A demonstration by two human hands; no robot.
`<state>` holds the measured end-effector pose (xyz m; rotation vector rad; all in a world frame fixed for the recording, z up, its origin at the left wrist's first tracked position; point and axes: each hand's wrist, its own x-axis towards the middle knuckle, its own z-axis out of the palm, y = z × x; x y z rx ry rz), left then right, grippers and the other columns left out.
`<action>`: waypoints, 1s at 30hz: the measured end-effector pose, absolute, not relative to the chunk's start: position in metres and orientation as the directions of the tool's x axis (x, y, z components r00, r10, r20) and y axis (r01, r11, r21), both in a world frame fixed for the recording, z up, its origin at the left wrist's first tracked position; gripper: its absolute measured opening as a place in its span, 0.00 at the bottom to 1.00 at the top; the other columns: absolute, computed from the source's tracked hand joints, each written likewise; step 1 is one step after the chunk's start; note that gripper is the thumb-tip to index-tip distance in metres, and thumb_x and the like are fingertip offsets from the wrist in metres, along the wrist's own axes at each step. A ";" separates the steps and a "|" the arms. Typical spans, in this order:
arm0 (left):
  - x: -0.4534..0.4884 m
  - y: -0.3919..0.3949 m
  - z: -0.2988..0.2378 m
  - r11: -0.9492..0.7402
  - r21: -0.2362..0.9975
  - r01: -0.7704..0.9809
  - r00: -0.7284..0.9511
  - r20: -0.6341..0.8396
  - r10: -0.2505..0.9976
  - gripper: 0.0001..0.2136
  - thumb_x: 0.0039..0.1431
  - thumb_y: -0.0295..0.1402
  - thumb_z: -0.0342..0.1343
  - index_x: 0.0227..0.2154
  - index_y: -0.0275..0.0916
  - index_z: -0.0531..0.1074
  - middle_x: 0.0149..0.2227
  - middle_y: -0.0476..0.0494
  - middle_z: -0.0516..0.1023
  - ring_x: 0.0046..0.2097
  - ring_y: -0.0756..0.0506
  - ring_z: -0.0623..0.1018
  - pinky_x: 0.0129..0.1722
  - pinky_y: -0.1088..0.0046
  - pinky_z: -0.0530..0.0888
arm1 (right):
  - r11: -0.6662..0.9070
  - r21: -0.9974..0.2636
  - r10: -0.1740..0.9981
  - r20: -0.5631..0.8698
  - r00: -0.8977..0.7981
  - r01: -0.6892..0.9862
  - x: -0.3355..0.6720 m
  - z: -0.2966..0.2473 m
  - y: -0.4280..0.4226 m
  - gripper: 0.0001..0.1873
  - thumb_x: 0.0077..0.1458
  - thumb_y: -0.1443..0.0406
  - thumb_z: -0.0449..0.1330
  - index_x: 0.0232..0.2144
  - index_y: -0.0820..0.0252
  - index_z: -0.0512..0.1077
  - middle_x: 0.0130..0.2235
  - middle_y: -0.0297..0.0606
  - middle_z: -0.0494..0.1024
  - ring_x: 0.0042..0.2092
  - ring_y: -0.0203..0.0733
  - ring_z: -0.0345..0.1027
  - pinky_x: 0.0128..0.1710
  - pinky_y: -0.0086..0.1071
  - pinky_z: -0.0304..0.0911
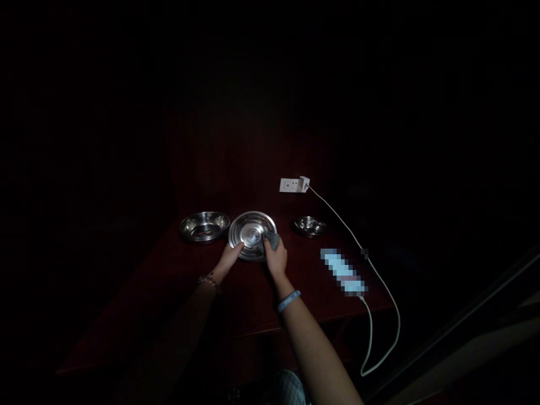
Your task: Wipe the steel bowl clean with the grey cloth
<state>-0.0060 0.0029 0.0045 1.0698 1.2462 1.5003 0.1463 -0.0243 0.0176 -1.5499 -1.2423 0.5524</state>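
At centre, the left hand [231, 257] grips one steel dish [251, 228]; the right hand [277, 260] clutches one grey cloth [273, 240], partly covering it. Larger bowl [217, 226] left, smaller bowl [311, 227] right, stack counts unclear; one white cable [399, 323] lower right.

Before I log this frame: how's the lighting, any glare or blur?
Head view: mostly near-black, with bright highlights on the shiny round silver metal dish; same head view: bare left forearm fades into shadow, small grey cloth shows little texture, bright pale-blue rectangular slab is pixelated; no obvious motion blur.
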 end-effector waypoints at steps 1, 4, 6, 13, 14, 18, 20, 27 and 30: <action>-0.006 0.003 0.004 -0.110 0.988 -0.106 -0.239 0.082 0.968 0.11 0.54 0.24 0.60 0.42 0.34 0.76 0.47 0.32 0.84 0.56 0.35 0.80 0.62 0.56 0.72 | 0.064 -0.900 0.904 0.235 0.357 0.432 0.146 0.018 -0.024 0.16 0.62 0.56 0.59 0.47 0.57 0.76 0.47 0.46 0.84 0.51 0.53 0.79 0.51 0.39 0.69; -0.006 0.003 0.004 -0.113 0.988 -0.106 -0.240 0.085 0.967 0.13 0.53 0.24 0.61 0.43 0.33 0.76 0.49 0.31 0.83 0.57 0.34 0.80 0.63 0.55 0.71 | 0.056 -0.898 0.905 0.230 0.358 0.436 0.146 0.019 -0.025 0.16 0.62 0.56 0.58 0.47 0.58 0.75 0.47 0.47 0.84 0.51 0.54 0.79 0.51 0.40 0.69; -0.005 0.003 0.005 -0.121 0.987 -0.103 -0.239 0.094 0.967 0.14 0.53 0.24 0.62 0.44 0.34 0.76 0.51 0.31 0.83 0.58 0.35 0.79 0.64 0.54 0.70 | 0.053 -0.897 0.904 0.230 0.361 0.439 0.146 0.019 -0.024 0.16 0.62 0.56 0.59 0.47 0.57 0.75 0.47 0.47 0.84 0.50 0.53 0.79 0.50 0.39 0.69; -0.004 0.002 0.006 -0.128 0.986 -0.105 -0.238 0.100 0.966 0.15 0.52 0.22 0.61 0.44 0.34 0.77 0.50 0.31 0.83 0.57 0.33 0.81 0.63 0.52 0.71 | 0.062 -0.895 0.904 0.238 0.356 0.441 0.147 0.016 -0.023 0.15 0.61 0.55 0.59 0.46 0.55 0.75 0.44 0.43 0.84 0.47 0.50 0.80 0.47 0.36 0.70; -0.004 0.002 0.006 -0.125 0.987 -0.105 -0.236 0.097 0.967 0.15 0.52 0.22 0.61 0.44 0.34 0.77 0.50 0.31 0.83 0.56 0.33 0.81 0.63 0.52 0.71 | 0.065 -0.894 0.903 0.241 0.355 0.443 0.147 0.016 -0.023 0.15 0.61 0.55 0.59 0.46 0.55 0.75 0.44 0.43 0.84 0.47 0.50 0.80 0.47 0.36 0.70; -0.004 0.001 0.010 -0.103 0.990 -0.098 -0.257 0.074 0.963 0.13 0.51 0.22 0.61 0.42 0.34 0.77 0.48 0.32 0.84 0.56 0.33 0.81 0.63 0.52 0.71 | 0.060 -0.892 0.901 0.241 0.361 0.448 0.147 0.017 -0.023 0.15 0.61 0.55 0.59 0.46 0.55 0.75 0.44 0.43 0.84 0.47 0.50 0.80 0.47 0.36 0.70; -0.003 0.000 0.011 -0.086 0.992 -0.096 -0.254 0.059 0.965 0.12 0.52 0.23 0.61 0.40 0.34 0.77 0.46 0.32 0.84 0.55 0.33 0.81 0.61 0.53 0.73 | 0.052 -0.893 0.902 0.234 0.362 0.448 0.146 0.017 -0.023 0.15 0.62 0.55 0.59 0.45 0.55 0.75 0.44 0.43 0.84 0.47 0.50 0.80 0.47 0.36 0.70; -0.004 -0.003 0.011 -0.078 0.993 -0.088 -0.249 0.054 0.967 0.10 0.48 0.31 0.66 0.35 0.39 0.76 0.36 0.40 0.83 0.47 0.37 0.82 0.54 0.59 0.77 | 0.072 -0.902 0.907 0.237 0.349 0.425 0.147 0.017 -0.024 0.15 0.62 0.55 0.58 0.46 0.56 0.76 0.44 0.44 0.84 0.48 0.50 0.80 0.49 0.37 0.70; -0.006 -0.002 0.012 -0.021 0.999 -0.029 -0.240 0.014 0.971 0.08 0.46 0.35 0.67 0.27 0.42 0.73 0.26 0.45 0.78 0.38 0.39 0.80 0.42 0.65 0.79 | 0.073 -0.904 0.906 0.237 0.351 0.421 0.147 0.017 -0.024 0.16 0.61 0.55 0.58 0.46 0.56 0.76 0.45 0.44 0.84 0.48 0.51 0.80 0.49 0.38 0.70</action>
